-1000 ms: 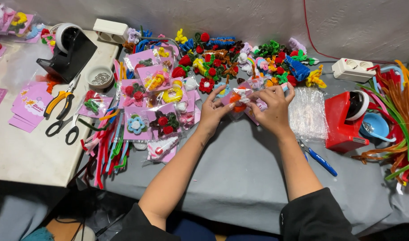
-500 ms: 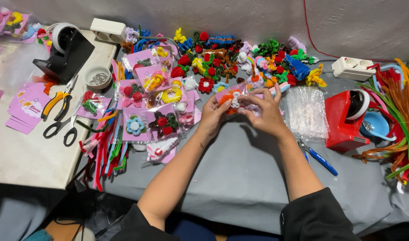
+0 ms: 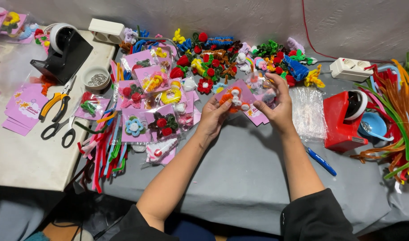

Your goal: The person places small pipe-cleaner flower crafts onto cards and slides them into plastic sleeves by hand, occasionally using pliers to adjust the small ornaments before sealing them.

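Note:
My left hand (image 3: 212, 117) and my right hand (image 3: 276, 106) are raised over the grey cloth, and together they hold a pink card (image 3: 241, 96) with an orange and white pipe-cleaner ornament (image 3: 233, 100) on it. The left fingers pinch the card's left side. My right hand grips the card's right edge, and its fingers also touch a small clear bag with a pale ornament (image 3: 268, 95). Behind the hands lies a heap of pipe-cleaner flowers (image 3: 213, 62). Several bagged pink cards with flowers (image 3: 146, 102) lie to the left.
A red tape dispenser (image 3: 345, 120), clear bags (image 3: 308, 111), a blue pen (image 3: 321, 161) and loose pipe cleaners (image 3: 398, 120) lie on the right. At left are a black tape dispenser (image 3: 66, 51), scissors (image 3: 57, 129), orange pliers (image 3: 54, 100) and a dish of small rings (image 3: 96, 78).
Both hands have drawn slightly apart on the pink card, and the orange and white ornament now shows plainly between them. The rest of the table is unchanged.

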